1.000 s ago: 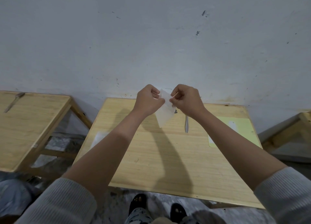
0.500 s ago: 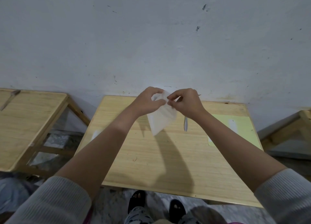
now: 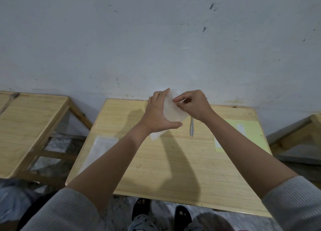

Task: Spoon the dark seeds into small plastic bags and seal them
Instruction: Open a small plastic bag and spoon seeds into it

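Observation:
I hold a small translucent plastic bag [image 3: 173, 109] up above the far middle of the wooden table [image 3: 173, 170]. My left hand [image 3: 159, 114] cups the bag from the left, thumb under it and fingers along its upper edge. My right hand [image 3: 192, 104] pinches the bag's right upper edge between thumb and fingers. The bag's mouth looks spread open and rounded. A white plastic spoon [image 3: 191, 126] lies on the table just below my right hand. No dark seeds are visible; the space behind my hands is hidden.
A flat stack of clear bags [image 3: 99, 149] lies near the table's left edge. A yellow-green sheet [image 3: 243, 135] with a small white piece on it lies at the right. A second wooden table [image 3: 29, 126] stands left, another frame [image 3: 304, 131] right. A wall is close behind.
The bag hung flat between both hands' pinching fingers; now my left hand has spread open around it and the bag's mouth is pulled wide and rounded. Both hands stay at the far edge.

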Motion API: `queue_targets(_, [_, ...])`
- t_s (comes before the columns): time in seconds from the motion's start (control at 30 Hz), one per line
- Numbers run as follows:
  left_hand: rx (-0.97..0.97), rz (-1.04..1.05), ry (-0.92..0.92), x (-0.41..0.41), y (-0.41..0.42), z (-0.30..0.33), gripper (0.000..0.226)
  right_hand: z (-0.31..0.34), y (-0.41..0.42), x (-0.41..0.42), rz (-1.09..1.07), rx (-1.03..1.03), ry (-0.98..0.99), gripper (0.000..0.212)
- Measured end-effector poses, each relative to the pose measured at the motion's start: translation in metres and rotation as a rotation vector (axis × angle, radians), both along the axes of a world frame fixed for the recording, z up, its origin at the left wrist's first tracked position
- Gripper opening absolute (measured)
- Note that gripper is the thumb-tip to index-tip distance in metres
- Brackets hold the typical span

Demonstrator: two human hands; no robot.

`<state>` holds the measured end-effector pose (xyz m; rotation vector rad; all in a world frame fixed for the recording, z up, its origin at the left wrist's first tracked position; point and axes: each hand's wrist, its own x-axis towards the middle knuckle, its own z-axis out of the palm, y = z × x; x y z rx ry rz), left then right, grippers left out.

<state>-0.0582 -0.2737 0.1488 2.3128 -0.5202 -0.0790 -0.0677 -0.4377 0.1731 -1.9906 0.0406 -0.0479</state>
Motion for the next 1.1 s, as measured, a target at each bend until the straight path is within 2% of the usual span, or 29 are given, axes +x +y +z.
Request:
queue_targets(0.1, [0.001, -0.004, -0.007, 0.0, 0.0, -0.001, 0.124, -0.001, 0.003, 0.002, -0.003, -0.03, -0.02, 0.014])
queue_targets(0.33, [0.022, -0.02, -0.05, 0.0, 0.003, -0.005, 0.116, -0.001, 0.007, 0.001, -0.01, 0.048, 0.014, 0.021])
queue_targets(0.57, [-0.087, -0.008, -0.001, -0.008, 0.011, -0.015, 0.116, -0.019, 0.009, 0.002, 0.003, -0.074, 0.065, 0.034])
queue_targets(0.7, [-0.115, 0.022, 0.041, -0.013, 0.015, -0.027, 0.101, -0.032, 0.009, -0.003, 0.036, -0.067, 0.051, 0.024])
queue_targets(0.83, [-0.13, 0.047, 0.06, -0.013, 0.018, -0.039, 0.095, -0.048, 0.005, -0.01, 0.043, 0.046, 0.087, 0.013])
queue_targets(0.97, [-0.104, 0.069, 0.046, -0.012, 0.023, -0.053, 0.093, -0.078, -0.009, -0.011, -0.103, 0.186, 0.074, 0.012])
queue_targets(1.1, [-0.098, 0.124, 0.063, -0.015, 0.028, -0.064, 0.091, -0.121, -0.025, -0.008, -0.411, 0.104, 0.124, 0.004])
